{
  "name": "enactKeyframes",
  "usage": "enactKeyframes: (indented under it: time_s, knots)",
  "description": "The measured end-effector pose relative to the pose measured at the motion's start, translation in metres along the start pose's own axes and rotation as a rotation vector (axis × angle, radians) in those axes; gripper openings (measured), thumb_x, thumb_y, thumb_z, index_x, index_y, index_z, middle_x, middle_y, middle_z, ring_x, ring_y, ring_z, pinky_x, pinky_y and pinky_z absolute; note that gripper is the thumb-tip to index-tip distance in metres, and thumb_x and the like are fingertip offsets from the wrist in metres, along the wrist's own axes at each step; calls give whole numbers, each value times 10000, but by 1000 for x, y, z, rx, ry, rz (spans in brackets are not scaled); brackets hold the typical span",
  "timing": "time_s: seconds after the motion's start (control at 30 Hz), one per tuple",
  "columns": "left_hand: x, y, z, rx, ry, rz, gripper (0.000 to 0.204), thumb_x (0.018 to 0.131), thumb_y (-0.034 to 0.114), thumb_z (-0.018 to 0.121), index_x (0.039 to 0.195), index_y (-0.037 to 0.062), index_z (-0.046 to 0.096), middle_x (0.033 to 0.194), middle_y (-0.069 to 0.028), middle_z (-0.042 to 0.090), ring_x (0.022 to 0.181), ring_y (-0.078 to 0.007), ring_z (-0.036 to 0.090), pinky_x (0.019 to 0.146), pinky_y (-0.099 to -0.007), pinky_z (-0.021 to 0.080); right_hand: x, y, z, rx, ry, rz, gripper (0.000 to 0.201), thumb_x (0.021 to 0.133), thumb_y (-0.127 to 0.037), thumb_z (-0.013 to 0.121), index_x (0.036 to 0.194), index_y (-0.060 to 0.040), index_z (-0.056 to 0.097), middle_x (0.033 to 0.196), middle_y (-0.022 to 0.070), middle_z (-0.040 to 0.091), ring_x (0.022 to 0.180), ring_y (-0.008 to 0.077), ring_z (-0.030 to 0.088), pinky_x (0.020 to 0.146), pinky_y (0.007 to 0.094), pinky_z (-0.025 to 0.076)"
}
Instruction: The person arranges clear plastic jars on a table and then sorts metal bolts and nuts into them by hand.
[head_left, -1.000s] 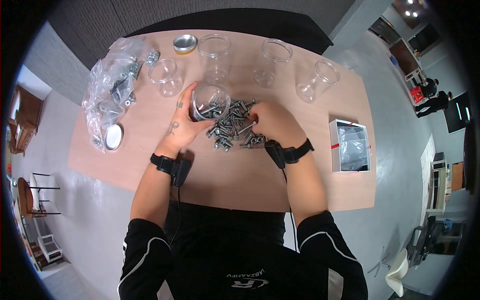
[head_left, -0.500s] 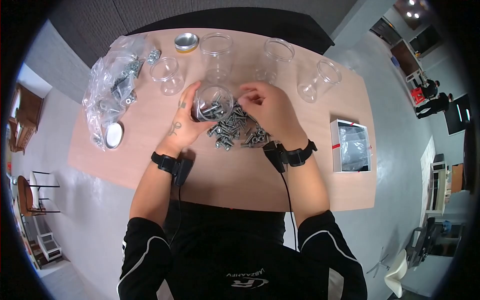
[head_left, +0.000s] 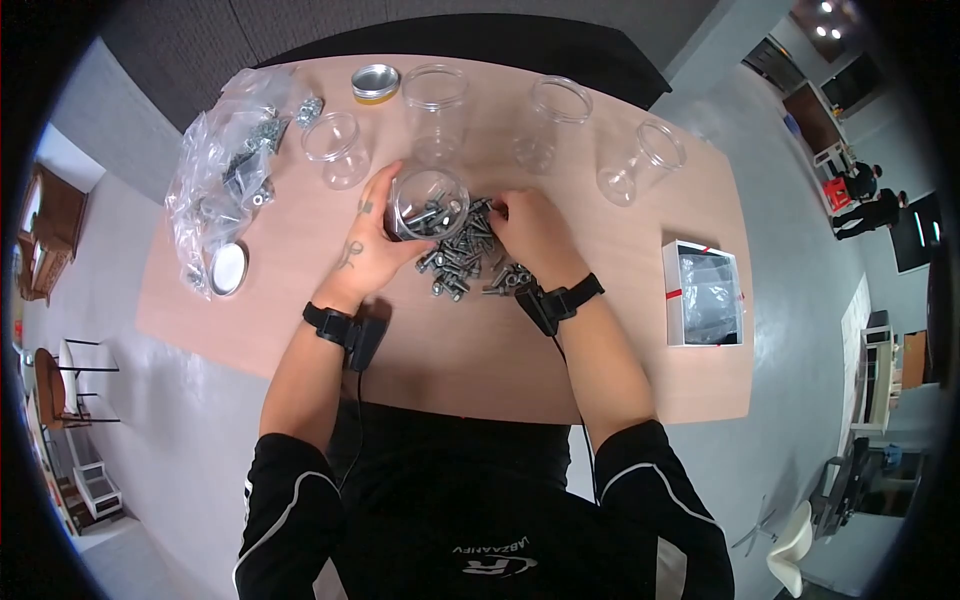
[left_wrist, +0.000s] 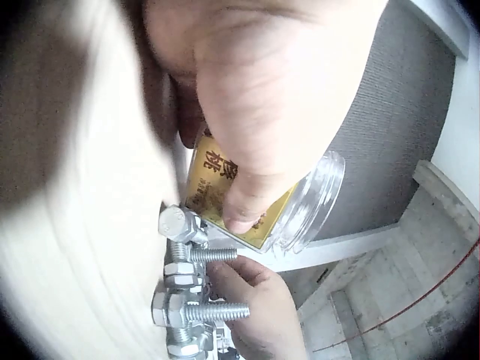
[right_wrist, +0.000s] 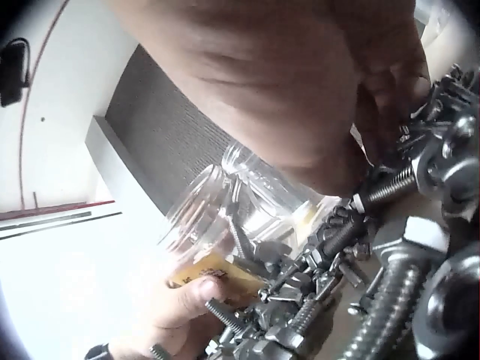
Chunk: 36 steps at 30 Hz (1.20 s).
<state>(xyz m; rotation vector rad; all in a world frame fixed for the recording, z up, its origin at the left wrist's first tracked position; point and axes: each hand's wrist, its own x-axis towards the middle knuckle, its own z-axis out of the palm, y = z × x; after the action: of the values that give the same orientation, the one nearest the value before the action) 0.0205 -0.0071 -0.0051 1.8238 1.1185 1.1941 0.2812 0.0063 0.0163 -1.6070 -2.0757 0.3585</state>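
A clear jar (head_left: 431, 204) with several bolts inside stands tilted at the pile's left edge, and my left hand (head_left: 370, 245) grips its side. The left wrist view shows the thumb across the jar's yellow label (left_wrist: 212, 180). Bolts with nuts (head_left: 459, 262) lie heaped on the table to the right of the jar. My right hand (head_left: 537, 236) is at the upper right of this heap, its fingers bent down among the bolts (right_wrist: 300, 300); whether they pinch one is hidden by the hand.
Several clear jars (head_left: 436, 120) stand along the table's far side, with a silver-lidded tin (head_left: 375, 84) beside them. Plastic bags of hardware (head_left: 222, 180) and a white lid (head_left: 228, 269) lie at the left. A white box (head_left: 704, 293) is at the right.
My right hand lifted from the bolts' right side, moved near the jar mouth, then came down at the pile's upper right. The jar, held in my left hand, tilted slightly and shifted right.
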Motion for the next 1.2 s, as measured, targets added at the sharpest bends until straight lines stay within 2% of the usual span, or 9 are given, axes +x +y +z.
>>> enactKeyframes:
  time_s: [0.1, 0.2, 0.5, 0.8, 0.9, 0.97, 1.1, 1.17, 1.2]
  knots:
    - [0, -1, 0, -13, -7, -1, 1161, 694, -196, 844, 1665, 93, 278, 1605, -103, 347, 1407, -226, 499, 1145, -359, 511, 0, -5, -3, -18, 51, -37, 245, 917, -199, 702, 1029, 5, 776, 1002, 231, 744, 1004, 390, 711, 879, 475, 560]
    - [0, 0, 0, -15, -8, 11, 1165, 693, -198, 844, 1667, 94, 274, 1610, -101, 344, 1405, -228, 502, 1146, -357, 509, 0, -12, -8, 65, -104, 110, 249, 919, -207, 709, 1016, 11, 781, 958, 240, 754, 944, 407, 729, 850, 484, 570]
    - [0, -1, 0, -9, -6, 14, 1178, 692, -183, 856, 1671, 94, 263, 1645, -118, 329, 1435, -243, 483, 1166, -363, 491, 4, -5, 8, 45, 36, 143, 307, 955, -271, 720, 982, 27, 788, 895, 238, 757, 875, 396, 742, 812, 473, 576]
    - [1, 0, 2, -75, -15, -14, 1186, 705, -171, 865, 1678, 107, 247, 1666, -114, 310, 1412, -242, 507, 1147, -355, 510, 4, -8, -20, 134, -153, 251, 256, 829, -211, 801, 921, 28, 776, 755, 195, 742, 732, 305, 743, 719, 410, 574]
    - [0, 0, 0, -41, -14, -46, 1179, 715, -170, 862, 1680, 108, 244, 1666, -115, 313, 1405, -240, 512, 1147, -358, 511, 3, -17, -44, 193, -26, 164, 230, 850, -162, 802, 945, 43, 760, 800, 171, 757, 750, 235, 741, 724, 360, 576]
    - [0, 1, -1, 23, -17, 3, 1177, 717, -168, 862, 1680, 107, 244, 1661, -110, 317, 1388, -229, 520, 1139, -352, 513, 0, -30, -58, 466, 112, 60, 214, 893, -132, 789, 1011, 42, 750, 847, 124, 757, 774, 166, 720, 730, 316, 568]
    - [0, -1, 0, -30, -29, -15, 1172, 718, -159, 868, 1679, 106, 251, 1654, -109, 323, 1371, -224, 527, 1130, -348, 512, -12, -54, -60, 614, 73, -51, 219, 877, -151, 768, 1023, 11, 756, 893, 168, 766, 801, 276, 755, 737, 357, 581]
    - [0, -1, -1, -27, -30, -3, 1168, 718, -151, 872, 1677, 107, 258, 1643, -106, 329, 1370, -222, 527, 1120, -347, 513, -14, -59, -54, 495, -29, -135, 207, 942, -110, 770, 1115, 2, 755, 893, 86, 760, 796, 142, 713, 744, 294, 566]
    - [0, -1, -1, -27, -31, -1, 1168, 718, -151, 872, 1677, 107, 258, 1643, -106, 329, 1370, -222, 527, 1120, -347, 513, -13, -58, -52, 495, -27, -135, 207, 942, -110, 770, 1115, 2, 755, 893, 86, 760, 796, 142, 713, 744, 294, 566]
